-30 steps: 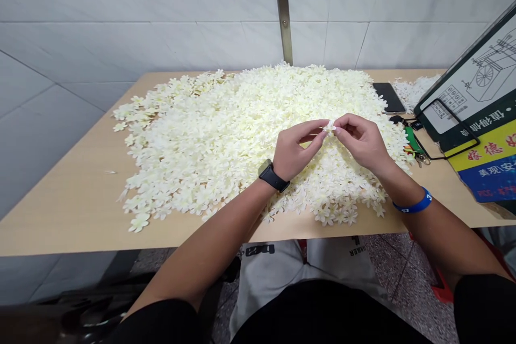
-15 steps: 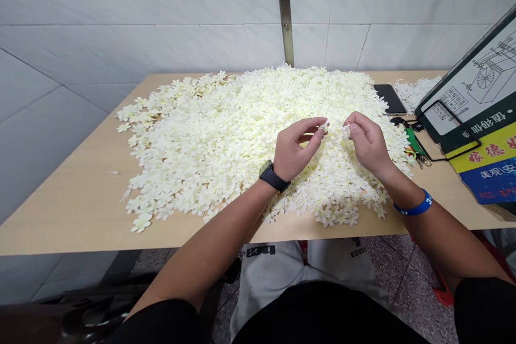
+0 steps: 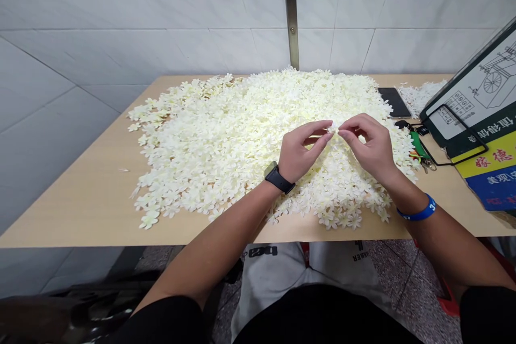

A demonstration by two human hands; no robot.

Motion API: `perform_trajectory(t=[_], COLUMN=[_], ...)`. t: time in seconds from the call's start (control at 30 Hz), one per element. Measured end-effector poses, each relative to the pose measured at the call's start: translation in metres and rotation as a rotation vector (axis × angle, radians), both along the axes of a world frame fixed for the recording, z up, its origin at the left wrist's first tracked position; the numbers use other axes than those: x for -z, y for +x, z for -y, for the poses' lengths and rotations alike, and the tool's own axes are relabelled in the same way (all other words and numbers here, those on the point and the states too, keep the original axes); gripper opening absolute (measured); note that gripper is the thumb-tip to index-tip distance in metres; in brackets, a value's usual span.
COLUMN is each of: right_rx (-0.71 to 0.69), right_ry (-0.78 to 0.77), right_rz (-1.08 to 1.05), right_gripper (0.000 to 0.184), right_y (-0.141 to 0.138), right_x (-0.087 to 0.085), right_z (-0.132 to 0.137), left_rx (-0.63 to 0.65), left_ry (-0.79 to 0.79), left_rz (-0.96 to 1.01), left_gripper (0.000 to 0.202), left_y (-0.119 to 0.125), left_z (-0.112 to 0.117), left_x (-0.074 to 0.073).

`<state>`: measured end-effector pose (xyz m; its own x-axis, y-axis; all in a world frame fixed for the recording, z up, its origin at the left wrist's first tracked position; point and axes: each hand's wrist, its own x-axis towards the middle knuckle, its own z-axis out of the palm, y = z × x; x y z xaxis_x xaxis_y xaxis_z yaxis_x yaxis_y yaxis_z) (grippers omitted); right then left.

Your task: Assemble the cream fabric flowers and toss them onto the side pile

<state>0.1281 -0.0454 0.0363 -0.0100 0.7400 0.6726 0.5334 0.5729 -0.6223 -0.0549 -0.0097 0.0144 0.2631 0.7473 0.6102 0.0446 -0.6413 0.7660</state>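
Note:
My left hand pinches a small white artificial flower between thumb and fingertips, just above the pile. Close against that flower, my right hand has its thumb and forefinger drawn together; what sits between them is too small to make out. Both hands are over a broad heap of cream-white artificial flowers, which spreads across the middle of the table.
At the right stands a printed cardboard box with a black wire frame before it. A dark phone, keys with a green tag, and small white pieces lie near it. A tiled wall borders the back.
My right hand has moved left, bringing its fingertips to the flower in my left hand. The white bits that showed at my right fingertips are no longer visible. The view has shifted slightly.

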Motion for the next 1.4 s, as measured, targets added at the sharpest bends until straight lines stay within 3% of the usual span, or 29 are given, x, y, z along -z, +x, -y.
perform_trajectory(t=[0.1,0.37,0.77,0.87,1.1,1.4], right_rx=[-0.065,-0.055,-0.080,-0.059,-0.010,0.002], right_ry=[-0.031,0.021,0.025,0.035,0.100,0.134], right_rz=[-0.074,-0.109,-0.091,-0.089,-0.006,0.041], right_gripper=[0.013,0.012,0.014,0.013,0.012,0.012], right_y=[-0.004,-0.001,-0.001,-0.002,-0.002,-0.001], right_x=[0.001,0.003,0.001,0.000,0.001,0.003], right_z=[0.001,-0.001,0.000,0.000,0.000,0.000], left_rx=[0.011,0.029,0.057,0.040,-0.121,-0.050], left_ry=[0.034,0.017,-0.031,0.014,0.290,0.245], left_rz=[-0.013,0.043,0.036,0.024,0.017,-0.066], left_gripper=[0.032,0.022,0.032,0.027,0.011,0.016], left_y=[0.000,0.001,0.000,0.000,-0.003,-0.003], left_z=[-0.001,-0.002,0.001,0.001,-0.003,-0.003], left_x=[0.001,0.001,-0.001,-0.002,-0.010,-0.010])
